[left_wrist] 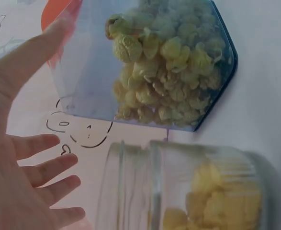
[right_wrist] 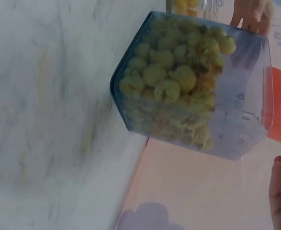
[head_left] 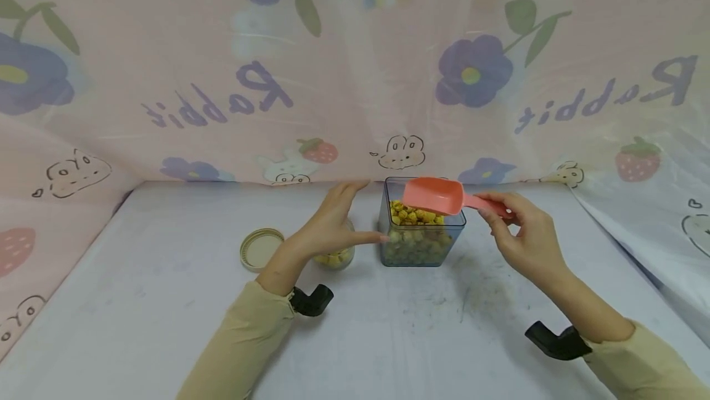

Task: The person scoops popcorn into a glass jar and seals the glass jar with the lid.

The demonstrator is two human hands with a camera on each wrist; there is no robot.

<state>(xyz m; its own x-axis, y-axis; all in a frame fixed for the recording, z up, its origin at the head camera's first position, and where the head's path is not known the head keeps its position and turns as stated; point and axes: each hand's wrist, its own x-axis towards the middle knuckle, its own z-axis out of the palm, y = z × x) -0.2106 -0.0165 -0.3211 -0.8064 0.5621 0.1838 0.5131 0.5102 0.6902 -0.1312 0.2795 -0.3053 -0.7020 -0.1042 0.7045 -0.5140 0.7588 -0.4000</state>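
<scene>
My right hand (head_left: 524, 233) grips the handle of a coral-red scoop (head_left: 435, 195). The scoop's bowl looks bare inside and hovers over the mouth of a clear, blue-tinted square container (head_left: 416, 249). Yellow popcorn (left_wrist: 164, 72) fills the lower part of that container. Spread wide, my left hand (head_left: 327, 224) has its thumb near the container's left side; whether they touch, I cannot tell. Beneath and behind this hand stands a round glass jar (left_wrist: 154, 187), partly hidden in the head view, with yellow pieces inside. The left fingers hold nothing.
A round lid (head_left: 261, 249) with a gold rim lies on the white tabletop (head_left: 166, 320), left of the jar. Behind the table hangs a pink patterned curtain (head_left: 355, 79). Dark smudges mark the surface in front of the container.
</scene>
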